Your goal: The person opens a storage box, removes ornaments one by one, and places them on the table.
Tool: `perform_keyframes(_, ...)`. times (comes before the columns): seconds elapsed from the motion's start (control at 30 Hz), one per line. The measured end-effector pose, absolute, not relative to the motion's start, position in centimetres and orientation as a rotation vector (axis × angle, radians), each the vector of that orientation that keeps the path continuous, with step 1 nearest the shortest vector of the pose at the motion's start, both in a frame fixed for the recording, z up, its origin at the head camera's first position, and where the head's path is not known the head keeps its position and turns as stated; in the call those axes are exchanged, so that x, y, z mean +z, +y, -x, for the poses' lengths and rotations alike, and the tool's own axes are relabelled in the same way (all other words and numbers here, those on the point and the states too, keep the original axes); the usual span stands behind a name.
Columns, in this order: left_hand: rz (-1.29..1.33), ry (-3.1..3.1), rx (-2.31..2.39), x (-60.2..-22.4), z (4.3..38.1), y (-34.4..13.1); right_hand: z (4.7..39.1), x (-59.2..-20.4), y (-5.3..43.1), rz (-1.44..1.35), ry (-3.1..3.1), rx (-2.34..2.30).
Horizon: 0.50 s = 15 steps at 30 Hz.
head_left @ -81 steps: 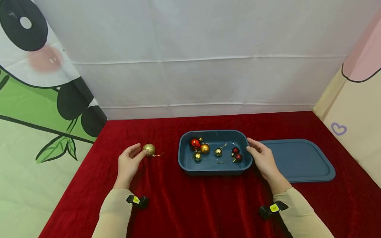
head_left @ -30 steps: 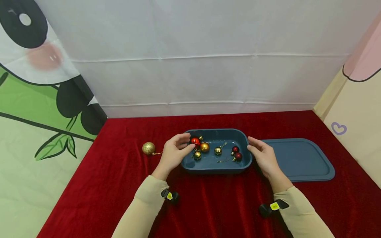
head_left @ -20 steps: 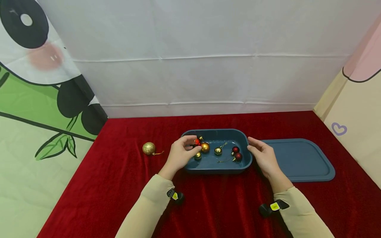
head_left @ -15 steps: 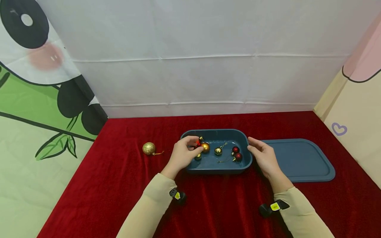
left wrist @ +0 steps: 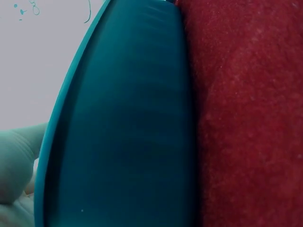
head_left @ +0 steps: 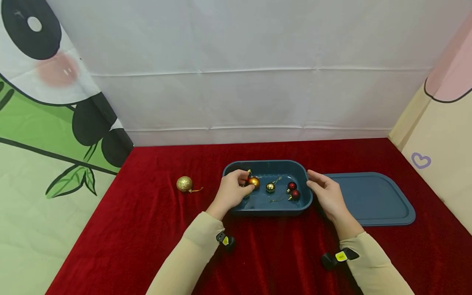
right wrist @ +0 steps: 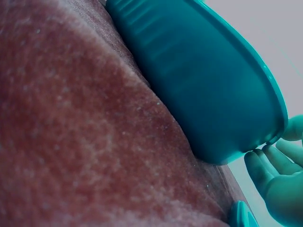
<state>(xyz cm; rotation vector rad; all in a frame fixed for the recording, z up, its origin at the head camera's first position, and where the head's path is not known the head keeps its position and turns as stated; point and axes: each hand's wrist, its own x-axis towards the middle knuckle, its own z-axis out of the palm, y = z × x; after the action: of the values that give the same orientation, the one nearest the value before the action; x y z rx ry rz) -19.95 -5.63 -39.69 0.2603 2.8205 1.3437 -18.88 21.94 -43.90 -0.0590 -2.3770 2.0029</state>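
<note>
My left hand (head_left: 232, 189) reaches over the left side of a blue rectangular box (head_left: 267, 212), its thumb and fingers curled round a red Christmas bauble (head_left: 246, 179). Most of that bauble is hidden behind the hand. Beside the fingertips lies a gold bauble (head_left: 254, 182). My right hand (head_left: 328, 196) touches the box's right end with fairly straight fingers. In the right wrist view, the fingertips (right wrist: 255, 161) meet the outer wall under the rim. The left wrist view has the box wall (left wrist: 128, 118) in front of most of the hand.
Inside the box are a small gold bauble (head_left: 270, 187) and two small dark red ones (head_left: 292, 186). A glittery gold bauble (head_left: 184, 184) lies on the red cloth (head_left: 147, 213) at left. The blue lid (head_left: 370, 198) lies flat at right.
My left hand put down the glittery gold bauble on the left, moved right into the box and closed in round the red bauble. The right hand has stayed at the box's end.
</note>
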Motion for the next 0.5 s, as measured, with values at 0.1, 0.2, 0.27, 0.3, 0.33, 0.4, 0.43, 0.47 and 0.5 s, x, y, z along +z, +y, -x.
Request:
perform_keyframes(0.1, -0.242, 2.831, 1.300, -39.8, 20.2, -5.4, 18.9, -43.9, 22.0, 0.058, -2.382, 2.000)
perform_keyframes(0.2, -0.215, 2.840, 1.257, -39.8, 20.4, -5.2, 18.9, -43.9, 22.0, 0.054, -2.399, 1.985)
perform_keyframes(0.27, -0.194, 2.844, 1.220, -39.9, 20.4, -5.0, 18.8, -43.9, 22.1, 0.052, -2.410, 1.978)
perform_keyframes(0.3, -0.184, 2.848, 1.202, -39.9, 20.5, -4.9, 18.8, -43.9, 22.1, 0.051, -2.415, 1.976)
perform_keyframes(0.33, -0.178, 2.852, 1.183, -39.9, 20.5, -4.8, 18.8, -43.9, 22.1, 0.050, -2.419, 1.972)
perform_keyframes(0.4, -0.166, 2.858, 1.157, -39.9, 20.6, -4.7, 18.8, -43.9, 22.1, 0.051, -2.424, 1.970)
perform_keyframes(0.43, -0.165, 2.861, 1.148, -40.0, 20.7, -4.6, 18.8, -43.8, 22.1, 0.052, -2.424, 1.971)
perform_keyframes(0.47, -0.166, 2.865, 1.143, -40.0, 20.7, -4.6, 18.7, -43.8, 22.1, 0.053, -2.426, 1.967)
perform_keyframes(0.5, -0.167, 2.868, 1.138, -40.1, 20.8, -4.5, 18.7, -43.8, 22.1, 0.054, -2.428, 1.965)
